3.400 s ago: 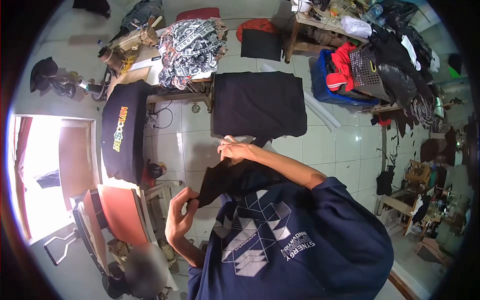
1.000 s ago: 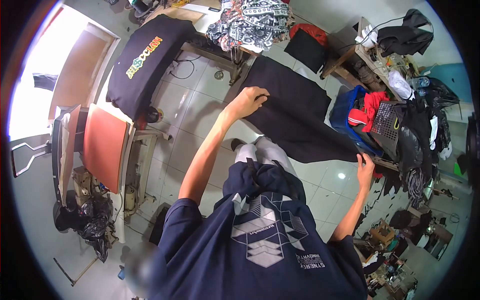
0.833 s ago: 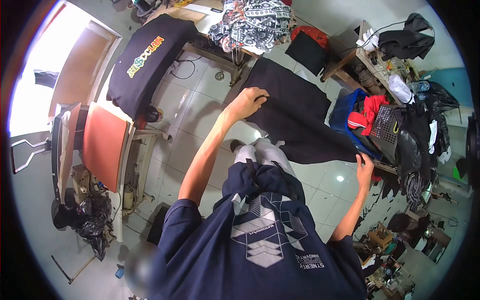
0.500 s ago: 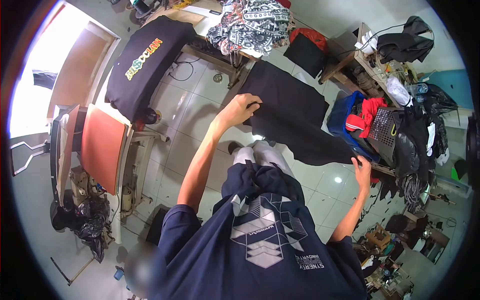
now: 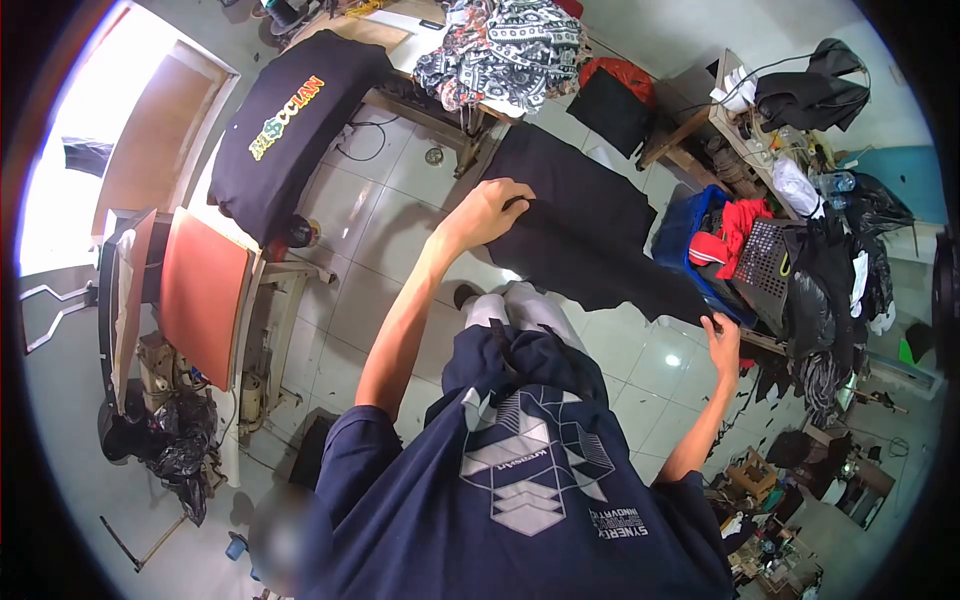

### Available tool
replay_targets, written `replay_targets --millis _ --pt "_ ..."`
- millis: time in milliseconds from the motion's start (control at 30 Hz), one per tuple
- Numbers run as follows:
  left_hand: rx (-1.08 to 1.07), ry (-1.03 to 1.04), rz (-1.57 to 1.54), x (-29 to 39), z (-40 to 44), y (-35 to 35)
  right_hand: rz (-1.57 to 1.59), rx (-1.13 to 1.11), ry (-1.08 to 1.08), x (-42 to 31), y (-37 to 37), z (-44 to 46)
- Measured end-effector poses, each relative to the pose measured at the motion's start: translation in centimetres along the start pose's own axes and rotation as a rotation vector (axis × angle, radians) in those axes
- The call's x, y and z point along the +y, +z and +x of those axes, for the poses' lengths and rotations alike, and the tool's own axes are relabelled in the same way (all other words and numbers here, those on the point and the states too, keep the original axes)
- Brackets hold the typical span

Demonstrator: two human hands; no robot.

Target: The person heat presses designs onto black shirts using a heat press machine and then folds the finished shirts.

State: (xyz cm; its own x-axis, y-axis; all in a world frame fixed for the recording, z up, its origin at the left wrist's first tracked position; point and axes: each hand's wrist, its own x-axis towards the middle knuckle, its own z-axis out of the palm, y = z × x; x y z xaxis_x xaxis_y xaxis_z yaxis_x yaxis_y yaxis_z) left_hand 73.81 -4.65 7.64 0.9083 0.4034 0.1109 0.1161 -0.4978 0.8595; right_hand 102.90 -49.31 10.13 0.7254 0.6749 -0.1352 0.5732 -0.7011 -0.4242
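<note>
A wide piece of black fabric (image 5: pixel 570 185) is stretched between my two hands, in front of my legs. My left hand (image 5: pixel 490 212) is closed on its left side, fingers curled into the cloth. At the lower right corner, my right hand (image 5: pixel 722 340) pinches the edge between thumb and fingers. Folds run across the cloth from one hand to the other, and its lower edge hangs unevenly. Whether it is a cut panel or a sewn garment I cannot tell.
Beside my right hand stands a blue crate (image 5: pixel 668 235) with red and dark cloth. A black printed garment (image 5: pixel 300 130) covers a table at upper left. Patterned fabric (image 5: pixel 515 55) is heaped on the back table. An orange-brown board (image 5: pixel 205 300) stands at left.
My left hand has shifted slightly up and to the right with the fabric. The cloth's lower edge has risen and drawn in near my right hand, which has barely moved.
</note>
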Motion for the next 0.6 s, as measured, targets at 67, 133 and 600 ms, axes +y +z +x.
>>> replay_targets --millis 67,133,600 --pt "0.009 0.004 -0.002 -0.9 0.2 0.4 0.013 0.011 0.026 -0.9 0.0 -0.2" --pt "0.023 0.012 0.02 -1.4 0.4 0.7 0.026 0.022 0.023 0.0 0.7 -0.2" --pt "-0.01 -0.047 0.007 -2.1 0.2 0.4 0.159 -0.176 0.116 -1.4 -0.1 -0.8"
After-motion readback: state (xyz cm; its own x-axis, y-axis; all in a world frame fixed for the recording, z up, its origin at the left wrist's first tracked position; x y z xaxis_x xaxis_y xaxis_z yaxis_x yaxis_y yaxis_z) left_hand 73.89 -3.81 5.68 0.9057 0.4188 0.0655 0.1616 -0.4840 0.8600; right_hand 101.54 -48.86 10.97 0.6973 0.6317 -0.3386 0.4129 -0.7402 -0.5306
